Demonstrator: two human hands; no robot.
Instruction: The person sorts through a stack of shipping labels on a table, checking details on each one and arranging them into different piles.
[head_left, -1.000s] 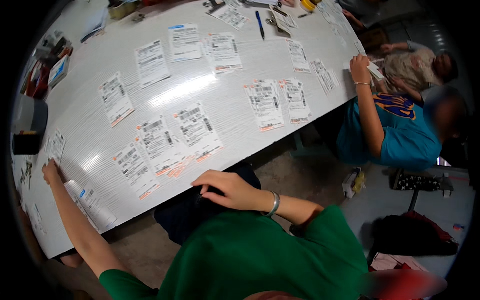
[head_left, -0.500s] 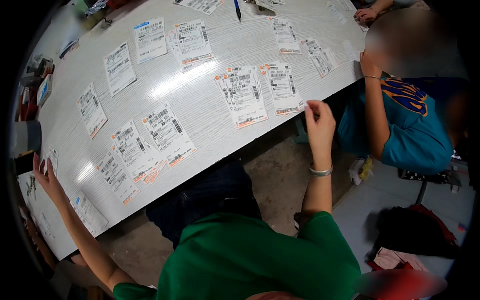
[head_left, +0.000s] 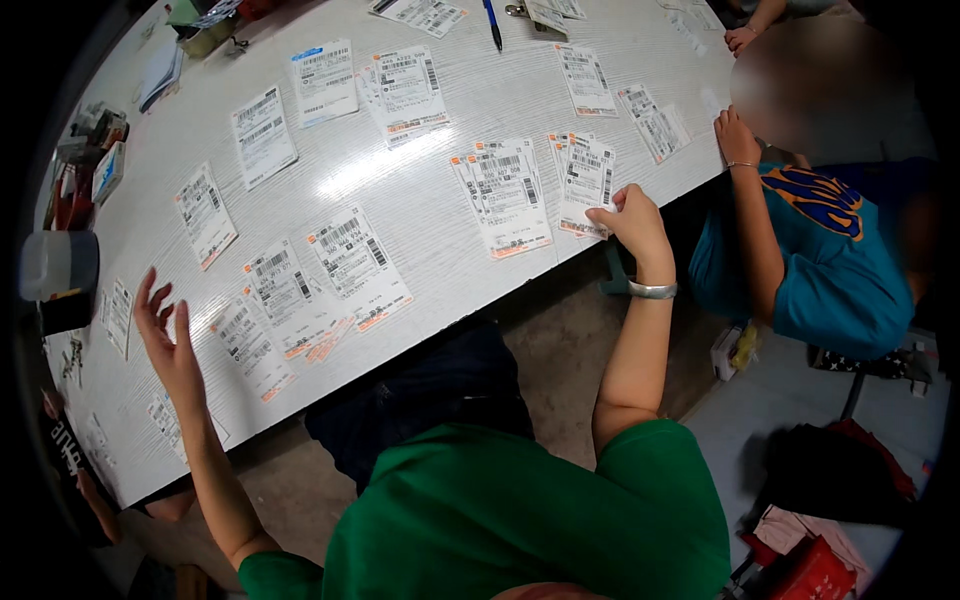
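Note:
My right hand is at the table's near edge, thumb and fingers pinched on the lower right corner of a white shipping label. That label tops a small overlapping stack and lies on the table. Just left of it is another fanned stack of shipping labels. My left hand is raised over the left part of the table, fingers apart and holding nothing. Nearest to it are a label pile on its right and a label on its left.
More label piles spread across the white table. A blue pen and a clip lie at the far side. A clear container stands at left. A person in a teal shirt sits at right.
My left hand has moved right, away from the table's left end. My right hand has come left and down onto the label's corner. The whole view has shifted slightly.

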